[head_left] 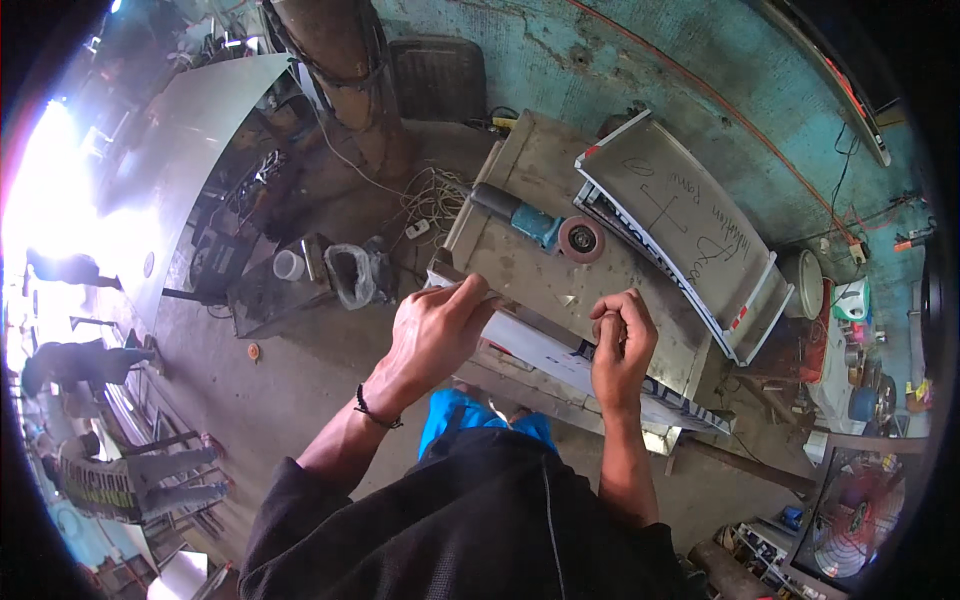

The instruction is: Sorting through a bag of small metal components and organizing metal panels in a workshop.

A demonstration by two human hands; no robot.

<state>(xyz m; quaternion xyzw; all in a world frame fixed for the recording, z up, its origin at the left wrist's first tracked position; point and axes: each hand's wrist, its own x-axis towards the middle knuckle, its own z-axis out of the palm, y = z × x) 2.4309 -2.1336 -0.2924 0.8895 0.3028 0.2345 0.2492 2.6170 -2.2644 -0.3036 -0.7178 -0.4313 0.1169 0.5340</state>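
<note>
Black shirt cloth (pixel 470 520) comes nearest, before the bench (pixel 545 283). Along the bench's near edge runs a white panel (pixel 545 355), its left end pinched by the left hand (pixel 438 325). The right hand (pixel 622 345) curls over that edge; whether pinching anything, I cannot tell. A grinder (pixel 537 225) lies on the bench.

Showing a smooth, glossy face on the panel (pixel 545 355) at the fingers (pixel 468 294); beyond them, showing dull, scuffed finish on the bench (pixel 520 185), rough grit on the grinder disc (pixel 574 256). Left of the fingers, displaying thin, crinkled, shiny plastic in the bag (pixel 360 285). Farther beyond, exhibiting rough, flaking paint on the wall (pixel 600 65).
</note>
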